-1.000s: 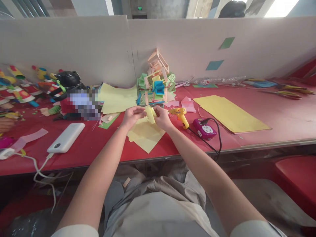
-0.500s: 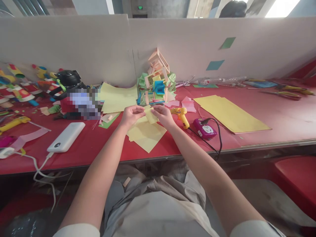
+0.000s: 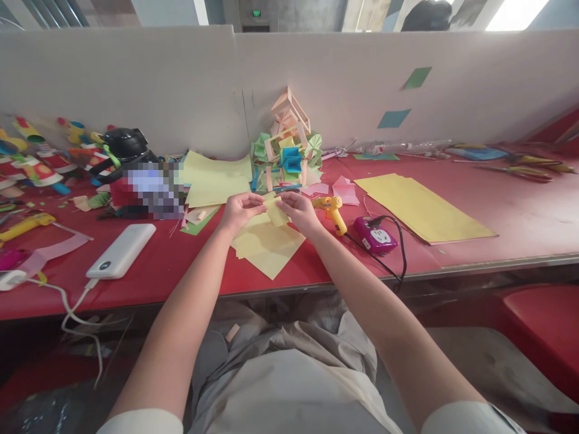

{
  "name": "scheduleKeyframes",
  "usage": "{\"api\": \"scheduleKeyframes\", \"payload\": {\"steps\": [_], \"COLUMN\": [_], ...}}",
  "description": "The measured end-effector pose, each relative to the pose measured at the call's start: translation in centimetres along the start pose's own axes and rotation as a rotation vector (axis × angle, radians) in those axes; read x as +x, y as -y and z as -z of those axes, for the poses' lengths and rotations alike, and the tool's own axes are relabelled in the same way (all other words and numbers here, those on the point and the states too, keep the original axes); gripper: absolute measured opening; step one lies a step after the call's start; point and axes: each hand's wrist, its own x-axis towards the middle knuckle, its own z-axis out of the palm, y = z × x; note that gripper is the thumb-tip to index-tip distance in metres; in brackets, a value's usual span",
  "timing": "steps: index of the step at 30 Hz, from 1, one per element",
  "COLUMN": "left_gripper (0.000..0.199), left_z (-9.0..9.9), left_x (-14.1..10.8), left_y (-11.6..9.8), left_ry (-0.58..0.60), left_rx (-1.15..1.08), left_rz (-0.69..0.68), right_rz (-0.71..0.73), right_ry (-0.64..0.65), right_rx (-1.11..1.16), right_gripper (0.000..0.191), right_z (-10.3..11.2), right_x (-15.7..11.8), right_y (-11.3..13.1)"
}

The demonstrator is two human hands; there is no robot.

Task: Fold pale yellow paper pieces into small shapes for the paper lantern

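Observation:
Between my two hands is a small folded piece of yellow paper (image 3: 275, 212). My left hand (image 3: 243, 211) pinches its left edge between thumb and fingers. On the other side, my right hand (image 3: 299, 211) grips the right edge the same way. Beneath it, yellow paper sheets (image 3: 270, 253) lie on the red table, partly hidden by the hands and the folded piece. Just beyond stands a pile of folded paper pieces and small wooden frames (image 3: 289, 144) in orange, green and blue. A yellow glue gun (image 3: 335, 214) lies close to my right hand.
A purple power socket (image 3: 375, 235) with a black cord and a yellow paper stack (image 3: 429, 211) are on the right. To the left lie a white power bank (image 3: 121, 252), a large pale yellow sheet (image 3: 219, 178) and a black bottle (image 3: 126, 147). A grey partition (image 3: 136, 84) closes the back.

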Motion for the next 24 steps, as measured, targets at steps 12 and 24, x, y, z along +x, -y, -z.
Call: {"api": "scheduleKeyframes", "payload": {"steps": [12,24], "left_gripper": [0.047,0.045], "left_z": [0.17,0.75], "left_x": [0.05,0.26], "left_y": [-0.26,0.18], "left_ry": [-0.018,-0.007], "left_rx": [0.033,0.025], "left_rz": [0.001,0.021], "right_rz": [-0.066,-0.08], "right_ry": [0.008,-0.014], "right_rx": [0.037,-0.044], "right_gripper": [0.043,0.038], "right_z": [-0.3,-0.13], "right_x": [-0.23,-0.23], "right_y": [0.68,0.9]}}
